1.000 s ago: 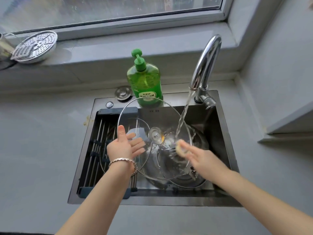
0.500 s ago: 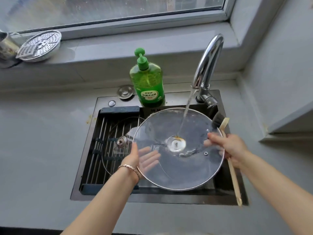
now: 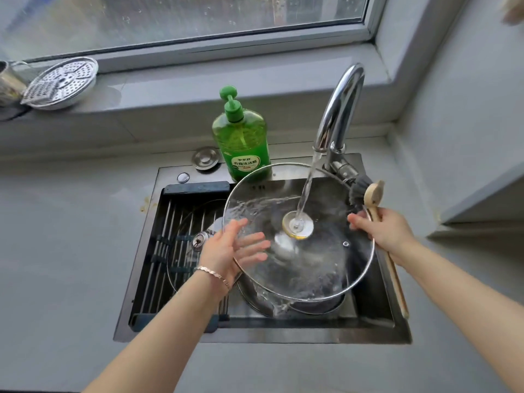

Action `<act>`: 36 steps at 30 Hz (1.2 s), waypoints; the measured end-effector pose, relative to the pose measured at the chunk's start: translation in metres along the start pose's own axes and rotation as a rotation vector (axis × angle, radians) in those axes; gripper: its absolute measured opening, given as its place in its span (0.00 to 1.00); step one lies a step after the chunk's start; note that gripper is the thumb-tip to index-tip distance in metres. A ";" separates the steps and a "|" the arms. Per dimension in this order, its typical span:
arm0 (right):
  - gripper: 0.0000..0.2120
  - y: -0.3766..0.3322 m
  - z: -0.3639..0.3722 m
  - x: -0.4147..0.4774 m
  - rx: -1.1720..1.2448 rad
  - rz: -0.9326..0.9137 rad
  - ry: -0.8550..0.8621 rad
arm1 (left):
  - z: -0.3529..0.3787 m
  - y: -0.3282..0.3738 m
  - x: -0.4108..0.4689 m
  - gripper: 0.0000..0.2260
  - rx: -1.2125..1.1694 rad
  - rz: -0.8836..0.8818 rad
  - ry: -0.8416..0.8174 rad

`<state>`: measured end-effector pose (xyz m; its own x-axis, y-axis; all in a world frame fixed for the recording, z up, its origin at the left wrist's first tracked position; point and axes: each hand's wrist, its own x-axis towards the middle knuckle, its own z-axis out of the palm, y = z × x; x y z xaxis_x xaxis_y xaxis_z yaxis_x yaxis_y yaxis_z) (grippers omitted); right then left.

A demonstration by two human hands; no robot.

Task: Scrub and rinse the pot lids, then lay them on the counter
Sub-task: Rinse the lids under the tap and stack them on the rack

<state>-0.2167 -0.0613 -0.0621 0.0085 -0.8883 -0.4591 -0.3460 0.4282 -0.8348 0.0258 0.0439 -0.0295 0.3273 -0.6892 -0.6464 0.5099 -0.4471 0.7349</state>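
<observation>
**Rinsing stage.** You are holding the large glass lid [image 3: 317, 251] tilted over the sink [image 3: 255, 336], and the stream from the faucet [image 3: 340, 109] is striking its centre. Your left hand [image 3: 229, 251] is lying flat against the lid's left edge, fingers straight and spread, gripping nothing. Your right hand [image 3: 388, 231] is pinching the right rim while also clasping the brush [image 3: 374, 194] handle. The smaller lid [image 3: 187, 245] is lying on the rack [image 3: 167, 251] at the sink's left. Neither lid is lying on the counter [image 3: 56, 251] yet.

**Risks:**
- Only 1 pinch is securing wet glass, so the lid is liable to slip onto the pot [image 3: 312, 304] beneath.
- Sharing that grip with the brush is probably weakening it.
- Water running off the low edge is threatening to splash outward.
</observation>
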 end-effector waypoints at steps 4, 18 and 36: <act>0.12 0.016 0.019 -0.004 -0.247 0.065 0.075 | 0.006 0.024 -0.020 0.06 0.110 0.024 0.079; 0.12 -0.027 0.032 -0.092 -0.448 -0.522 -0.335 | 0.070 0.034 -0.023 0.19 0.457 -0.022 0.082; 0.17 -0.043 -0.010 -0.068 0.453 -0.044 0.124 | 0.061 -0.046 0.003 0.14 1.085 0.429 -0.044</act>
<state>-0.2118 -0.0213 0.0078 -0.1082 -0.9084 -0.4040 0.0970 0.3948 -0.9137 -0.0456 0.0274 -0.0533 0.2688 -0.9117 -0.3106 -0.5906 -0.4108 0.6946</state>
